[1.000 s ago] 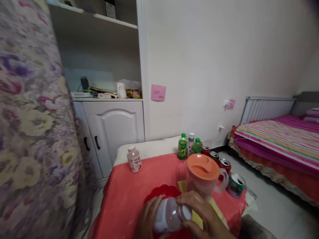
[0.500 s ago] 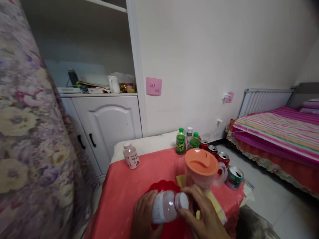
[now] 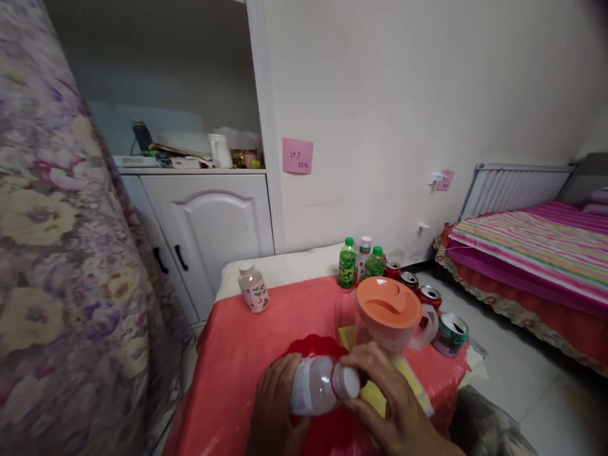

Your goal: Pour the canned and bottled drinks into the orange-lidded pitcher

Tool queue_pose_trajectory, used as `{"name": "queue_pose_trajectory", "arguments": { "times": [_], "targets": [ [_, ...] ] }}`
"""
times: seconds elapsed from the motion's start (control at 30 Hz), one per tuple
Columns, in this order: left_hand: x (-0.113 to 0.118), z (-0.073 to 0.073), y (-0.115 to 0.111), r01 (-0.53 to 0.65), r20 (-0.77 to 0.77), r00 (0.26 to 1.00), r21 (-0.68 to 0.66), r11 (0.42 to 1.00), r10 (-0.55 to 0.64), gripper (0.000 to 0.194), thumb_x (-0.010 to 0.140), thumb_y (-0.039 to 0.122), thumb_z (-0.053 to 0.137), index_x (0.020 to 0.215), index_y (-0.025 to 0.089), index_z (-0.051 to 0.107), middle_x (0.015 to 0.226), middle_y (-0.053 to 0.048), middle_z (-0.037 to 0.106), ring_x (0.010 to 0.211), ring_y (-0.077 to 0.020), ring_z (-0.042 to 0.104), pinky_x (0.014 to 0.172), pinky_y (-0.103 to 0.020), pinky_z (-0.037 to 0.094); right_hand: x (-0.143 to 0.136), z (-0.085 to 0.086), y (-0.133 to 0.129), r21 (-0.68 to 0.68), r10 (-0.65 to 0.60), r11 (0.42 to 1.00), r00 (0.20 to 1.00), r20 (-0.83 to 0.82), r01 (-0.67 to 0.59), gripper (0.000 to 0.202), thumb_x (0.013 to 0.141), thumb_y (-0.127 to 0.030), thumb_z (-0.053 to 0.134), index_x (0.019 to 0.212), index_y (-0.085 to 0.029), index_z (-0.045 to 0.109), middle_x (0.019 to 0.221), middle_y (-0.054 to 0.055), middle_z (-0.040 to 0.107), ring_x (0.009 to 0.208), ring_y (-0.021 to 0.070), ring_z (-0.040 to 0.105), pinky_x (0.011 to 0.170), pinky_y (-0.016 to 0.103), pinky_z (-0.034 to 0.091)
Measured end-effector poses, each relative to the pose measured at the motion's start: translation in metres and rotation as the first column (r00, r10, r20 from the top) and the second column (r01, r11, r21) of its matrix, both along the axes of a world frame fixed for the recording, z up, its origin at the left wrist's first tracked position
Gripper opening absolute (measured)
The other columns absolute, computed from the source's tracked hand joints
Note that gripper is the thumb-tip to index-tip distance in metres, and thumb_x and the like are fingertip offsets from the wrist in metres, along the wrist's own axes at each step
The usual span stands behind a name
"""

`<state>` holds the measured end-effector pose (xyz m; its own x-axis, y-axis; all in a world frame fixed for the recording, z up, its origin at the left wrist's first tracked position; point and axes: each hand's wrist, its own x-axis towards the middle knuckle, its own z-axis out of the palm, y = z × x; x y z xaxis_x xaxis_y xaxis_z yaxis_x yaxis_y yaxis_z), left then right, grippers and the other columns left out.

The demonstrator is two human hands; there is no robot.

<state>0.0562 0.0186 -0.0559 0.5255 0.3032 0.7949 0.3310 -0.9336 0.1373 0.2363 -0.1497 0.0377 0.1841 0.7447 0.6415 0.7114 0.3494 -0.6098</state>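
Observation:
A clear plastic bottle (image 3: 323,385) with a pale label lies sideways in the air over a red scalloped dish (image 3: 317,345). My left hand (image 3: 275,402) is wrapped round its labelled body. At the other end, the fingers of my right hand (image 3: 387,396) pinch the white cap (image 3: 350,382), which sits on the bottle's neck. Just behind my right hand stands a clear pitcher (image 3: 380,332) with an orange lid (image 3: 388,303). A yellow cloth or sheet (image 3: 418,386) lies partly under the pitcher, and my right hand hides some of it.
A patterned bottle (image 3: 254,288) stands at the table's back left. Green-capped bottles (image 3: 347,263) and several drink cans (image 3: 451,334) line the back right. A red cover (image 3: 228,373) lies over the table. Floral curtain (image 3: 42,253) hangs left; a bed (image 3: 522,234) stands right.
The view has tilted slightly, so the surroundings sit a little higher and further right. Both hands keep their hold on the bottle and cap, with my right fingers slightly shifted.

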Motion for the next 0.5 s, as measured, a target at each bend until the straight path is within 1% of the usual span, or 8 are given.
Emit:
{"name": "queue_pose_trajectory", "arguments": {
  "times": [0.07, 0.13, 0.2, 0.27, 0.3, 0.33, 0.43, 0.5],
  "targets": [
    [-0.001, -0.001, 0.0, 0.0, -0.002, 1.0, -0.008, 1.0, 0.0, 0.056, 0.091, 0.042, 0.06, 0.139, 0.018, 0.047, 0.125, -0.017, 0.071, 0.115, -0.0332, 0.068, 0.099, -0.047, 0.055, 0.003, 0.0, -0.002, -0.042, 0.038, 0.998, 0.999, 0.01, -0.037, 0.042, 0.094, -0.021, 0.061, 0.133, -0.034, 0.055, 0.121, 0.007, 0.067, 0.115, 0.0255, 0.063, 0.097, 0.039, 0.054],
    [-0.001, -0.002, 0.0, 0.006, -0.017, 1.0, -0.029, 1.0, -0.007, 0.059, 0.088, 0.041, 0.064, 0.141, 0.019, 0.046, 0.127, -0.017, 0.07, 0.116, -0.0333, 0.068, 0.101, -0.047, 0.055, 0.004, -0.002, -0.001, -0.078, 0.018, 0.997, 1.0, -0.011, -0.019, 0.048, 0.091, -0.022, 0.067, 0.136, -0.035, 0.054, 0.125, 0.007, 0.066, 0.117, 0.0256, 0.063, 0.098, 0.038, 0.054],
    [-0.001, -0.004, 0.0, 0.015, -0.036, 0.999, -0.053, 0.998, -0.016, 0.063, 0.086, 0.039, 0.068, 0.141, 0.02, 0.045, 0.13, -0.016, 0.07, 0.119, -0.0333, 0.067, 0.102, -0.048, 0.055, 0.003, -0.004, 0.001, -0.091, -0.059, 0.994, 0.997, -0.045, 0.054, 0.049, 0.086, -0.024, 0.074, 0.131, -0.033, 0.057, 0.117, 0.006, 0.068, 0.105, 0.0245, 0.067, 0.088, 0.035, 0.057],
    [-0.001, -0.005, -0.001, 0.014, -0.05, 0.999, -0.057, 0.998, -0.017, 0.065, 0.083, 0.036, 0.071, 0.141, 0.02, 0.046, 0.13, -0.016, 0.07, 0.12, -0.0335, 0.067, 0.102, -0.048, 0.056, 0.001, -0.005, 0.002, -0.095, -0.121, 0.989, 0.991, -0.061, 0.115, 0.039, 0.084, -0.024, 0.074, 0.12, -0.03, 0.062, 0.105, 0.004, 0.069, 0.091, 0.0222, 0.068, 0.077, 0.031, 0.058],
    [0.0, -0.006, -0.001, 0.011, -0.051, 0.999, -0.053, 0.999, -0.013, 0.065, 0.083, 0.035, 0.071, 0.141, 0.02, 0.046, 0.13, -0.016, 0.07, 0.12, -0.0335, 0.067, 0.101, -0.049, 0.056, 0.0, -0.004, 0.002, -0.081, -0.125, 0.989, 0.991, -0.052, 0.12, 0.033, 0.086, -0.023, 0.072, 0.117, -0.029, 0.063, 0.102, 0.004, 0.069, 0.089, 0.0217, 0.068, 0.075, 0.03, 0.057],
    [0.0, -0.006, -0.002, 0.008, -0.049, 0.999, -0.05, 0.999, -0.011, 0.065, 0.082, 0.034, 0.071, 0.141, 0.02, 0.046, 0.129, -0.016, 0.07, 0.119, -0.0334, 0.068, 0.101, -0.049, 0.057, 0.0, -0.003, 0.001, -0.056, -0.111, 0.992, 0.993, -0.03, 0.109, 0.031, 0.088, -0.023, 0.069, 0.118, -0.028, 0.063, 0.103, 0.004, 0.069, 0.091, 0.0221, 0.068, 0.078, 0.031, 0.057],
    [0.001, -0.006, -0.002, 0.014, -0.026, 1.0, -0.049, 0.999, -0.015, 0.063, 0.083, 0.033, 0.07, 0.14, 0.019, 0.048, 0.128, -0.016, 0.071, 0.117, -0.0331, 0.069, 0.098, -0.05, 0.059, 0.0, 0.004, -0.003, 0.031, -0.027, 0.999, 0.998, 0.054, 0.026, 0.038, 0.094, -0.02, 0.061, 0.132, -0.026, 0.059, 0.118, 0.009, 0.068, 0.11, 0.0238, 0.066, 0.091, 0.032, 0.056],
    [0.002, -0.006, -0.002, 0.022, -0.002, 1.0, -0.059, 0.998, -0.022, 0.061, 0.084, 0.037, 0.069, 0.139, 0.019, 0.049, 0.126, -0.016, 0.072, 0.115, -0.033, 0.07, 0.096, -0.049, 0.061, 0.001, 0.007, -0.005, 0.035, 0.022, 0.999, 0.997, 0.074, -0.025, 0.041, 0.095, -0.018, 0.058, 0.135, -0.028, 0.056, 0.122, 0.009, 0.067, 0.114, 0.0223, 0.064, 0.093, 0.03, 0.055]
  ]
}}
